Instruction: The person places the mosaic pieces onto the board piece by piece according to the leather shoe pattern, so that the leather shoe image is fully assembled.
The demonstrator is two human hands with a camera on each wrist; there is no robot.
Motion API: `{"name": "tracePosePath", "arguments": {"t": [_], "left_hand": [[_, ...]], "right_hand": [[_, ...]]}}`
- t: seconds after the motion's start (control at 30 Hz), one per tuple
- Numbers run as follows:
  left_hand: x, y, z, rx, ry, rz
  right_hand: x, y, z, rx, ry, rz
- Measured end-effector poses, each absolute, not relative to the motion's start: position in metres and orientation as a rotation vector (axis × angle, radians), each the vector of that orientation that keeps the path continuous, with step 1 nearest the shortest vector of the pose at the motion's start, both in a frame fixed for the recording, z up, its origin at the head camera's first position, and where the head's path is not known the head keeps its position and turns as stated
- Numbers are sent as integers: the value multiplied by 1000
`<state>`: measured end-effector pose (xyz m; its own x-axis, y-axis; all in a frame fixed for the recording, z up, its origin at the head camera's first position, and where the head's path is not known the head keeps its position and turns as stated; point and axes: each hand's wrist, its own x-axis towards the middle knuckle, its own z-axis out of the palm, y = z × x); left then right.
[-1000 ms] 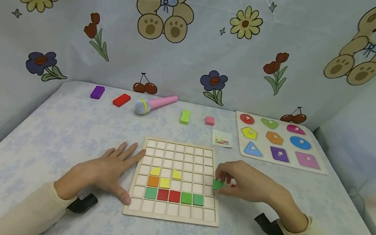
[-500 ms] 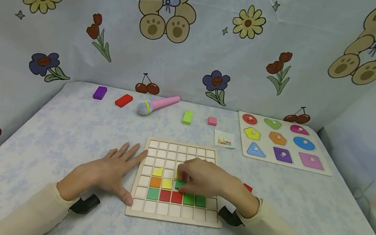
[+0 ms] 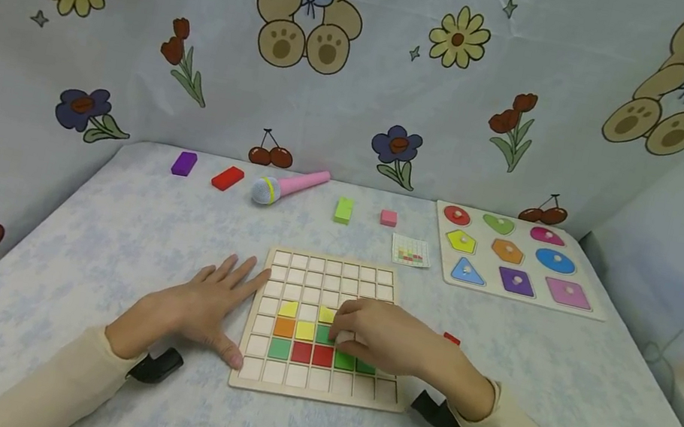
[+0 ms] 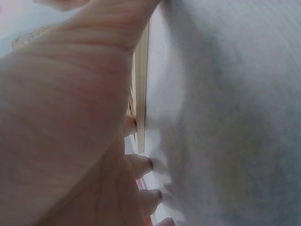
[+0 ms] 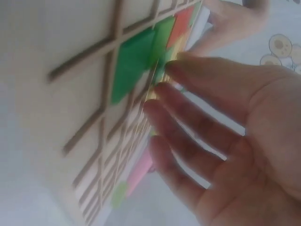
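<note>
Your left hand (image 3: 194, 313) lies spread flat at the grid board (image 3: 331, 273)'s left edge. Your right hand (image 3: 384, 339), fingers loosely straight, presses one green tile (image 3: 324, 334); nine tiles visible.

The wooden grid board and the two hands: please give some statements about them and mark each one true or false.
1. The left hand lies flat on the table, touching the left edge of the wooden grid board. True.
2. The right hand is over the board, its fingers at a green tile. True.
3. The pink microphone lies on the board. False: it lies on the table behind the board.
4. The bottom row of the board is full of tiles. False: its visible cells are empty.
5. A red piece lies on the table right of the board. True.
</note>
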<state>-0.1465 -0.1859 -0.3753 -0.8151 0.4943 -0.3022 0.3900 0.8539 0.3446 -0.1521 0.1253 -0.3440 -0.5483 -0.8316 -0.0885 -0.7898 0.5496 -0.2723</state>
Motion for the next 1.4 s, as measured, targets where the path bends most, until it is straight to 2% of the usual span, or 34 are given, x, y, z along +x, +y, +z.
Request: {"name": "tracePosePath", "arguments": {"t": [0.5,0.77,1.07,1.4], "left_hand": [[-145,-188,-371,659,2641,375],[-146,-187,-372,667,2627,405],[-147,-187,-374,675,2626,402],[-147,-186,-374,657,2631,373]], "right_hand": [[-162,223,-341,-823,2672,-386],[-171,245,-339,-678,2659,-410],[-172,245,-349,-685,2677,-388],[-171,235,-347,-851,2736,-367]]}}
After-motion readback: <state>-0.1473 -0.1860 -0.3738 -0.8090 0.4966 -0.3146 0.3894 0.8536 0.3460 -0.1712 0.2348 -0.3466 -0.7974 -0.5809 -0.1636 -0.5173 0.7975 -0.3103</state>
